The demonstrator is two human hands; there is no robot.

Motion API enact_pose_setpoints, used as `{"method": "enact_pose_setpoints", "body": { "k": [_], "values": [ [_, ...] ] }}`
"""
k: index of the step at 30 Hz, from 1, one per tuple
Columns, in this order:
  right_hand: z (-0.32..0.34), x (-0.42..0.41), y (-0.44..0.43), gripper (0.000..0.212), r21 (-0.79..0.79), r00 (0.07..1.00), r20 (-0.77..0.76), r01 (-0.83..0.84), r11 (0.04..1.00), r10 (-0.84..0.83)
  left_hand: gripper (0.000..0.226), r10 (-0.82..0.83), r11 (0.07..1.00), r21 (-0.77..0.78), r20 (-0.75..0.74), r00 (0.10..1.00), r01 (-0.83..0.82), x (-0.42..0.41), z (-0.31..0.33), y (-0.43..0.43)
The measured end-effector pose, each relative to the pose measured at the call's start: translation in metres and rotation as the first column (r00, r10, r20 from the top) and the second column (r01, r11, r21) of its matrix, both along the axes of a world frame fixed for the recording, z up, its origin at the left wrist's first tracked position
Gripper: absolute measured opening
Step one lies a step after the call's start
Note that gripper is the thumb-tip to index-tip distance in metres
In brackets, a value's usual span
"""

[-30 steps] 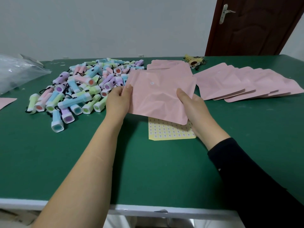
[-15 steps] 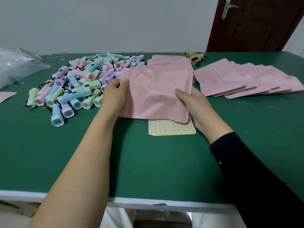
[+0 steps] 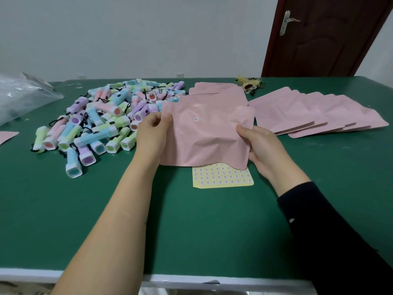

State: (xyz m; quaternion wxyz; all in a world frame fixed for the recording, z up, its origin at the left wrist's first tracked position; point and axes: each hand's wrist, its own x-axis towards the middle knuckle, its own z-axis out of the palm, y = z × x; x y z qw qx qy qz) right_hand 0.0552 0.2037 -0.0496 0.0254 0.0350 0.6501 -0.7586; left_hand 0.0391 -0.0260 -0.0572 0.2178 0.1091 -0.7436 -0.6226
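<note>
A pink pouch [image 3: 204, 135] with a small white sticker on its face is held upright above the green table [image 3: 191, 226]. My left hand [image 3: 152, 135] pinches its upper left corner. My right hand [image 3: 261, 147] grips its right edge, thumb on the front. Under the pouch lies a yellow sheet of small stickers [image 3: 223, 177], partly hidden by it. A heap of pastel toy flashlights [image 3: 102, 122] lies to the left of my left hand.
More pink pouches [image 3: 308, 113] are fanned out at the right, and a stack [image 3: 212, 88] lies behind the held one. A clear plastic bag [image 3: 19, 96] sits far left, a pink scrap [image 3: 6, 136] at the left edge, a keyring ornament [image 3: 249, 84] at the back.
The pouch has been tilted up from slanting over the table to nearly upright. My left hand's grip has shifted to its top left corner; my right hand stays on the right edge.
</note>
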Motion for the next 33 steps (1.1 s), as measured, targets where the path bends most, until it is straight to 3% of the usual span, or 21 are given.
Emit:
{"method": "enact_pose_setpoints", "body": {
  "k": [4, 11, 18, 24, 26, 30, 33],
  "values": [
    [0.003, -0.002, 0.001, 0.013, -0.049, 1.0, 0.024, -0.008, 0.999, 0.009, 0.019, -0.008, 0.996, 0.087, -0.011, 1.0, 0.009, 0.0, 0.002, -0.001],
    [0.0, -0.001, 0.003, 0.014, 0.074, 0.99, -0.127, 0.074, 0.995, -0.064, 0.022, -0.024, 0.99, 0.137, -0.022, 0.999, 0.027, 0.003, 0.007, 0.002],
    [-0.002, -0.004, 0.008, 0.009, -0.056, 1.0, -0.018, -0.02, 0.998, 0.019, 0.016, -0.022, 0.981, 0.19, -0.045, 0.999, 0.03, 0.005, 0.008, 0.004],
    [-0.001, -0.004, 0.008, 0.011, -0.205, 0.994, -0.033, 0.091, 0.975, -0.1, 0.017, -0.043, 0.968, 0.248, 0.018, 0.999, 0.037, 0.007, 0.011, 0.008],
    [-0.001, -0.005, 0.01, 0.009, -0.313, 0.988, -0.007, 0.147, 0.938, -0.157, 0.021, -0.137, 0.92, 0.373, 0.014, 0.99, 0.122, 0.009, 0.011, 0.009],
    [-0.001, -0.004, 0.005, 0.012, -0.527, 0.985, 0.109, 0.173, 0.832, -0.136, 0.042, -0.409, 0.684, 0.638, -0.068, 0.91, 0.355, 0.014, 0.012, 0.022],
    [-0.003, -0.003, -0.004, 0.005, -0.546, 0.989, 0.138, 0.118, 0.829, -0.05, 0.042, -0.463, 0.561, 0.734, -0.106, 0.88, 0.383, 0.018, 0.012, 0.04]
  ]
}}
